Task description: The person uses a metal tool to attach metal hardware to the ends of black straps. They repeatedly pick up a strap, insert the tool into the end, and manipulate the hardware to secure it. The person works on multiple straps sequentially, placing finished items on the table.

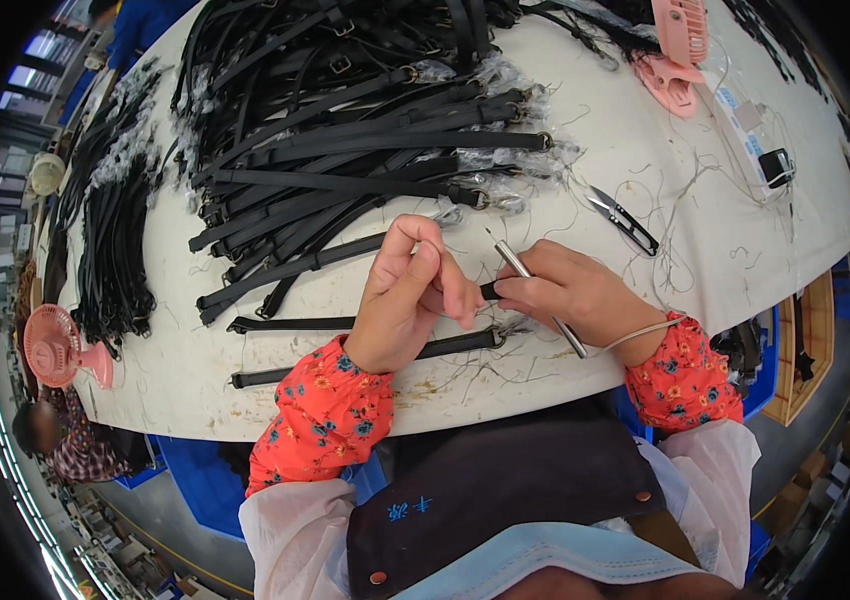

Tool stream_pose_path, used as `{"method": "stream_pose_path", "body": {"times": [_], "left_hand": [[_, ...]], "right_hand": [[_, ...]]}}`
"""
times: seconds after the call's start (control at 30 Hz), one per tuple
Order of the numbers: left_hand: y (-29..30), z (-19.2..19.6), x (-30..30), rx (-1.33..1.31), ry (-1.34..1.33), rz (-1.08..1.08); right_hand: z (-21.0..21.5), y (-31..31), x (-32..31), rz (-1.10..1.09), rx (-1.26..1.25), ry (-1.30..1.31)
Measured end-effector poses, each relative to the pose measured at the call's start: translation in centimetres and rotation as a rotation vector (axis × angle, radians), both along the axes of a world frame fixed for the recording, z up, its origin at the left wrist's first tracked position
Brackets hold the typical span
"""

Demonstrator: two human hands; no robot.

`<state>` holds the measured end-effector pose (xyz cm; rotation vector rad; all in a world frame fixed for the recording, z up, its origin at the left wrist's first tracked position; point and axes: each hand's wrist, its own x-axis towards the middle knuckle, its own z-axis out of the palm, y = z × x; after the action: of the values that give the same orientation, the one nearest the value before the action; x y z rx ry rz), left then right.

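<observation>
Silver tool (513, 258) gripped in right hand (567, 290); left hand (407, 297) curled, its hold unclear. Loosened grip could let the tip jab the left fingers.

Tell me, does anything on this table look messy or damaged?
Loose dark threads litter the white tabletop around the snips, and brownish marks near its front edge make it look untidy. The black straps show no clear damage.

From the head, one wide fisheye looks down. The bare left hand (400, 300) and bare right hand (577, 298) appear close, mid-view.
</observation>
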<state>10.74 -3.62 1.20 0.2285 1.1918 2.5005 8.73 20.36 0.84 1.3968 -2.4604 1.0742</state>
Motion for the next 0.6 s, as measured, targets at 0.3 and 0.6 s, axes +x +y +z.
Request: {"method": "stream_pose_path", "body": {"times": [0.3, 0.6], "left_hand": [[0.0, 0.7, 0.2, -0.037, -0.151, -0.020], [-0.3, 1.0, 0.6, -0.059, -0.148, -0.003]], "right_hand": [[0.2, 0.0, 0.0, 0.039, 0.050, 0.152], [0.5, 0.2, -0.2, 0.064, 0.048, 0.170]]}}
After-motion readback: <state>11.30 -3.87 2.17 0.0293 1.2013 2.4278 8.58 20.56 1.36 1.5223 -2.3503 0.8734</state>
